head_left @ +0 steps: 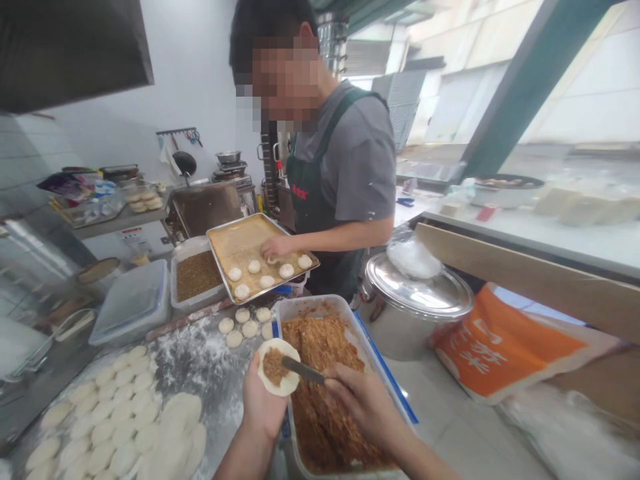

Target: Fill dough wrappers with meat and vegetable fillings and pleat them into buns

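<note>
The left hand (263, 400) curves its fingers under a round dough wrapper (287, 380), cupping it like a shallow dish, while the right hand (363, 407) grips a small spatula (303, 370), pressing brown filling (273, 367) from the plastic tub (313, 302) alongside into the wrapper's centre.

A round dough wrapper (289, 383), slightly cupped, holds brown minced filling (273, 367), a narrow metal spatula (303, 370) touching it.

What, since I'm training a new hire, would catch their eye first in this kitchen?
Bottom centre, the left hand cups a dough round holding brown filling, while the right hand works a small knife over a filled tub. White dough balls crowd the floured counter at lower left. Beyond, a co-worker in a green apron reaches over a baking tray of dough balls.
</note>
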`<state>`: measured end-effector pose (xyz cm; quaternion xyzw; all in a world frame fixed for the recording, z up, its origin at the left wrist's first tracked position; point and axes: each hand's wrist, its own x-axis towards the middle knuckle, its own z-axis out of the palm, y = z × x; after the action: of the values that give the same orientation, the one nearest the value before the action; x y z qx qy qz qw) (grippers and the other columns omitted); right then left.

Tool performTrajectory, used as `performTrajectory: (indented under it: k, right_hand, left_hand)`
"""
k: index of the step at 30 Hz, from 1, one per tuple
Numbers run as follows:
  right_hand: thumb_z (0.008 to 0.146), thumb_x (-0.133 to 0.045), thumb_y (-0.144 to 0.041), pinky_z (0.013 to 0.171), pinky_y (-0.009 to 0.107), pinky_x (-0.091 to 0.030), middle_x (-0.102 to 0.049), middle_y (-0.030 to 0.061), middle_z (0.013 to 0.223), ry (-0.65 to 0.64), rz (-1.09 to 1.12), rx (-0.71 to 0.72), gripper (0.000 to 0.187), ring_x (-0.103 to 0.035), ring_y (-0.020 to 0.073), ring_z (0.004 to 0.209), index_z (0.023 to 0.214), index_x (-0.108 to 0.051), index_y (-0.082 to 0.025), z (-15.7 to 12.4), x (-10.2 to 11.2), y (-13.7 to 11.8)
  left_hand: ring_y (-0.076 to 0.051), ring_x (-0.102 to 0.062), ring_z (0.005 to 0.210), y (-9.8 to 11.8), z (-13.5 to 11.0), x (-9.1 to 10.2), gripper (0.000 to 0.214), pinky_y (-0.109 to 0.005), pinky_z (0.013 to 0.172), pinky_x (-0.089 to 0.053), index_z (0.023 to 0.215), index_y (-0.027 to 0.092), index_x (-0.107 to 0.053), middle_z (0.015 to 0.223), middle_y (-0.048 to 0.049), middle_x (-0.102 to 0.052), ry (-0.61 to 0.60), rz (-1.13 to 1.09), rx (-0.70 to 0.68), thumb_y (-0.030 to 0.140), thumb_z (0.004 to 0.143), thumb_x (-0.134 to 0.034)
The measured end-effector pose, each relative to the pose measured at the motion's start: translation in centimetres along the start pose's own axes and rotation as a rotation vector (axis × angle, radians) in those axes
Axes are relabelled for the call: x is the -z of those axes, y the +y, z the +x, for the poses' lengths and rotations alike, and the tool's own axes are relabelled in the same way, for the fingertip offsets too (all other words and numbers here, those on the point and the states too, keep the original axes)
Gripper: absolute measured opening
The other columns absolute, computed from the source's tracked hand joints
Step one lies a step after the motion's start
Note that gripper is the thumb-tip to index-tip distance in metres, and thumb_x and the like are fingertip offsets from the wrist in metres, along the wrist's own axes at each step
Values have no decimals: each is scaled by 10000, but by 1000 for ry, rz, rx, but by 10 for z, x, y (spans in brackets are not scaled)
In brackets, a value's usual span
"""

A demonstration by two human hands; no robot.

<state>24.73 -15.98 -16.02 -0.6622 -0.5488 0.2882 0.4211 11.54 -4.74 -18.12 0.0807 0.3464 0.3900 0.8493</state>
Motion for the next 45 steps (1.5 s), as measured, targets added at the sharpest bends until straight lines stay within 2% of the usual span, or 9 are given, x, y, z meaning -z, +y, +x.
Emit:
performTrajectory:
  k: [4,7,15,21,28,37,40,42,45]
  right_hand:
    - [767,-426,-437,323,189,-236,-546,-28,496,-92,442,-258,256,-361,76,320,700,-391,-193,15,-18,7]
    - [737,-445,-420,308,176,-197,-505,-56,435,-92,487,-299,246,-323,67,296,688,-334,-206,15,-23,23]
    - [840,-343,-383,396,207,-357,-571,-28,607,49,283,-177,180,-493,111,427,767,-340,-218,-12,0,29]
    - [859,-319,-288,516,229,-383,-538,-10,611,259,-163,-53,140,-539,137,539,755,-380,-216,-23,-18,19]
    - [848,-287,-157,483,199,-347,-528,-11,582,340,-444,197,168,-522,113,517,712,-370,-209,-35,-41,26]
    - [854,-305,-176,500,206,-357,-548,-4,602,391,-484,151,150,-543,121,544,731,-385,-204,-36,-31,33]
    - [813,-305,-131,496,205,-352,-539,0,601,335,-519,206,159,-524,122,540,707,-398,-203,-39,-35,30]
    - [807,-309,-134,486,199,-345,-535,-4,593,288,-479,219,162,-515,116,528,687,-394,-203,-41,-37,25]
    - [845,-329,-213,486,184,-358,-541,-22,581,259,-281,75,153,-519,104,510,706,-392,-208,-39,-34,16]
  left_hand:
    - [-216,-610,795,-9,-4,-1,267,-364,769,-453,843,122,-645,843,-99,-670,-75,-12,63,311,783,-466]
    - [-209,-601,849,-4,-4,0,261,-368,809,-441,885,146,-639,902,-88,-663,-62,-42,-5,286,799,-436]
    - [-203,-598,868,4,0,0,244,-360,811,-448,868,151,-642,910,-86,-662,22,-72,-112,279,793,-448]
    - [-198,-593,883,-9,-4,-2,272,-350,801,-456,895,162,-636,938,-83,-655,8,-104,-98,289,809,-412]
    - [-214,-587,895,-11,-7,-6,265,-417,847,-433,882,166,-639,955,-81,-647,-42,-85,-153,299,798,-425]
    - [-209,-599,845,-20,-10,-9,290,-367,786,-464,884,155,-640,913,-92,-655,-55,-81,-112,301,807,-402]
    - [-211,-602,837,-22,-11,-10,290,-373,797,-459,868,153,-644,906,-97,-655,-44,-77,-87,312,802,-410]
    - [-206,-609,800,-22,-9,-9,289,-369,783,-464,851,147,-648,875,-101,-658,-37,-63,-73,319,795,-422]
    - [-206,-611,795,-22,-7,-5,269,-380,793,-460,838,157,-651,858,-89,-663,-20,-69,-87,303,792,-429]
